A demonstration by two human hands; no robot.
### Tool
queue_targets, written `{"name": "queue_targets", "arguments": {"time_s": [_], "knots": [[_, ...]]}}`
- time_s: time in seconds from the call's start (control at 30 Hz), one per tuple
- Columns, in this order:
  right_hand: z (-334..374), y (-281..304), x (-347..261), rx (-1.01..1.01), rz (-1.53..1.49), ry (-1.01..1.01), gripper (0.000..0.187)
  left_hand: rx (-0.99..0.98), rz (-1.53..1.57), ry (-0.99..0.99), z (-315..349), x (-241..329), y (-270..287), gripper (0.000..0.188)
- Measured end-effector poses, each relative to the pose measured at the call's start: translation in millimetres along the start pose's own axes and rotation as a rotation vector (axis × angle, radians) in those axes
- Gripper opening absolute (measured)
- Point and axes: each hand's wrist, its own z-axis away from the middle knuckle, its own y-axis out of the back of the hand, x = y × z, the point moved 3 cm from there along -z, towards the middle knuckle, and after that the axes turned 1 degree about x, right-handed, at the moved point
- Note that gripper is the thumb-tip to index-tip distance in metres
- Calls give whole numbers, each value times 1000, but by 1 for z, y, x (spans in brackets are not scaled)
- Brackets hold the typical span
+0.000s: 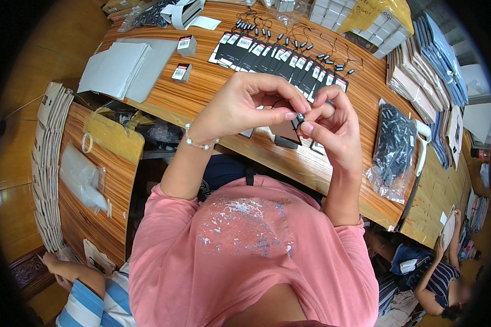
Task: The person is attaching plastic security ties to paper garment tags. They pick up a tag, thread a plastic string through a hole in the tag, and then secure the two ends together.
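Above the table's near edge, my left hand (248, 103) and my right hand (337, 122) meet, both closed in a pinch. Between their fingertips is a small black string lock (298, 120), the plastic catch of a hang tag cord. Part of a dark hang tag (285, 131) shows just below the fingers; whether it hangs from the cord I cannot tell. Beyond my hands, a fanned row of black hang tags (262, 57) with white stickers lies on the table, their cords and black locks (297, 43) stretched to the far side.
A plastic bag of black string locks (391, 144) lies at the right, beside a white-handled tool (421, 147). Two small stacks of labels (181, 72) and white sheets (114, 68) are left. Folded garments (414, 76) are piled far right. Two other people work nearby.
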Motion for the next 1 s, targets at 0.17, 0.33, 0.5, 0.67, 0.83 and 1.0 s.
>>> {"name": "queue_targets", "arguments": {"time_s": [0.17,0.33,0.5,0.67,0.83,1.0], "knots": [[0,1,1,12,2,10,29,4,-61,-5,-2,3,1,12],[-4,4,2,18,-1,48,29,95,24,-52,-6,4,-1,16],[-4,7,6,40,-34,130,28,113,-31,-23,-9,6,-3,16],[-4,6,3,87,-16,168,28,140,-81,-56,-10,5,-2,17],[-6,5,0,177,120,256,25,171,-137,-84,-14,12,-5,19],[-7,9,-3,207,146,244,23,257,-157,-135,-14,15,0,18]]}}
